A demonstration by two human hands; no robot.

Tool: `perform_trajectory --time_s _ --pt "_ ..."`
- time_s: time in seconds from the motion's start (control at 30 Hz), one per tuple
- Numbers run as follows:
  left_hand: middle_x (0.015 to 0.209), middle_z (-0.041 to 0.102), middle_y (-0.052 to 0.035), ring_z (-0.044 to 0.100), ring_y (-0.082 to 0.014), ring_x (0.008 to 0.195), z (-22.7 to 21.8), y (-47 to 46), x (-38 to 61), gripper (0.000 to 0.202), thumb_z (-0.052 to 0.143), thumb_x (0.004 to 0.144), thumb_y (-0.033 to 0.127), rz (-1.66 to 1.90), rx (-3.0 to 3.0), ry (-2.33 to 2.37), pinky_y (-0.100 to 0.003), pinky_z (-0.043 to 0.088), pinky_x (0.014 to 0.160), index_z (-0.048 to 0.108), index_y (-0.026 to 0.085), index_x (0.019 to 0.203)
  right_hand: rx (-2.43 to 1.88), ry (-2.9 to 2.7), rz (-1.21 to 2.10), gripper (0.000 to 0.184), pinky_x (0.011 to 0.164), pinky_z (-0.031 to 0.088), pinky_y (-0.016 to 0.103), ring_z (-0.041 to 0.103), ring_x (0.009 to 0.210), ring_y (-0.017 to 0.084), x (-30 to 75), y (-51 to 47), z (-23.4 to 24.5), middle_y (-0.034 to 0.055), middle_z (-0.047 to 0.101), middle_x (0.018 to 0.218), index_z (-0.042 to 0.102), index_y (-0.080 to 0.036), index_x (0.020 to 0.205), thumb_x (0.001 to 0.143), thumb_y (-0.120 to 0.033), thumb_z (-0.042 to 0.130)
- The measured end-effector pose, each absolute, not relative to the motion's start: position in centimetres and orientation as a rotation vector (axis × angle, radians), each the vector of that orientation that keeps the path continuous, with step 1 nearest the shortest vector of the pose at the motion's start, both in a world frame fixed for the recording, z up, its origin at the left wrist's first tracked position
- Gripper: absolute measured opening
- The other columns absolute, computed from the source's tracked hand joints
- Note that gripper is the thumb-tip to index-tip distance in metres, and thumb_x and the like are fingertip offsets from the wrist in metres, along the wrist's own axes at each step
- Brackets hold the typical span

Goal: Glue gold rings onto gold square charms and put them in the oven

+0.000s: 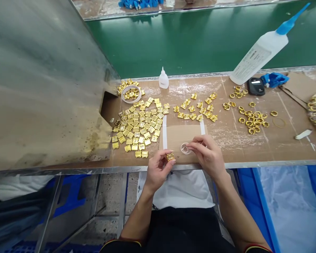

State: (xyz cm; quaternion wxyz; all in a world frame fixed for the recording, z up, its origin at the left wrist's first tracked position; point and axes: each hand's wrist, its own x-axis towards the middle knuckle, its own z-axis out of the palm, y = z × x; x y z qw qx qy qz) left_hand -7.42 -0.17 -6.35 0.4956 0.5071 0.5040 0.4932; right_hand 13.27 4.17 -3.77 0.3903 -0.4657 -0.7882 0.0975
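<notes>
My left hand (pixel 158 169) pinches a small gold square buckle piece (pixel 170 156) at the near edge of the brown cardboard work surface (pixel 226 137). My right hand (pixel 206 154) is closed around a small clear round cap or dish (pixel 185 148) resting on a taped cardboard patch (pixel 183 135). The two hands are a few centimetres apart. A large spread of matching gold pieces (pixel 138 128) lies to the left, and a smaller group (pixel 196 107) sits just beyond the patch.
Gold rings (pixel 252 117) are scattered at right. A big white squeeze bottle with a blue nozzle (pixel 263 52) leans at the back right, by a black device (pixel 255 86). A small glue bottle (pixel 163 79) and a tape roll (pixel 131 93) stand at the back. A metal panel (pixel 42 88) walls the left.
</notes>
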Motion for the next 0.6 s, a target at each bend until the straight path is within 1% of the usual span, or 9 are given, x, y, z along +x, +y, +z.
perform_trajectory --time_s 0.2,0.27,0.37,0.43,0.53,0.6 --pt "0.070 0.058 0.0025 0.051 -0.0110 0.060 -6.32 -0.10 -7.56 0.026 0.074 0.092 0.035 1.140 1.279 1.209 -0.022 0.043 0.056 0.073 0.018 0.111 -1.201 -1.789 0.536 0.019 0.072 0.058 0.032 0.072 0.081 0.020 13.59 3.90 -3.80 0.0056 0.076 0.090 0.077 -0.024 0.092 0.101 -0.020 0.061" --pt "0.071 0.059 0.0022 0.052 -0.0114 0.061 -6.27 0.00 -7.57 0.025 0.074 0.091 0.034 1.146 1.312 1.206 -0.022 0.043 0.057 0.074 0.018 0.111 -1.235 -1.654 0.649 0.017 0.073 0.060 0.033 0.075 0.082 0.020 13.48 3.76 -4.02 0.0046 0.079 0.089 0.078 -0.025 0.090 0.099 -0.022 0.064" --pt "0.072 0.061 0.0016 0.054 -0.0114 0.062 -6.21 0.14 -7.56 0.023 0.076 0.089 0.030 1.168 1.326 1.197 -0.021 0.045 0.058 0.074 0.018 0.108 -1.299 -1.463 0.818 0.015 0.073 0.062 0.033 0.077 0.081 0.021 13.41 3.63 -4.39 0.0038 0.082 0.085 0.079 -0.025 0.086 0.096 -0.030 0.069" --pt "0.073 0.062 0.0011 0.054 -0.0112 0.062 -6.22 0.19 -7.52 0.022 0.076 0.088 0.029 1.177 1.320 1.194 -0.021 0.045 0.057 0.074 0.017 0.106 -1.317 -1.347 0.900 0.016 0.071 0.062 0.033 0.078 0.076 0.021 13.42 3.64 -4.50 0.0037 0.083 0.083 0.079 -0.025 0.085 0.094 -0.036 0.072" --pt "0.074 0.063 0.0005 0.053 -0.0112 0.061 -6.26 0.21 -7.44 0.023 0.077 0.087 0.029 1.167 1.317 1.199 -0.021 0.044 0.055 0.075 0.017 0.106 -1.319 -1.211 0.952 0.023 0.066 0.062 0.032 0.075 0.066 0.019 13.30 3.63 -4.17 0.0037 0.082 0.078 0.078 -0.024 0.085 0.090 -0.045 0.077" --pt "0.071 0.062 0.0011 0.053 -0.0108 0.059 -6.25 0.22 -7.41 0.023 0.077 0.086 0.030 1.157 1.314 1.199 -0.021 0.044 0.054 0.076 0.017 0.106 -1.297 -1.163 0.954 0.026 0.064 0.062 0.031 0.074 0.063 0.018 12.98 3.44 -3.56 0.0033 0.081 0.075 0.078 -0.023 0.085 0.089 -0.049 0.078"
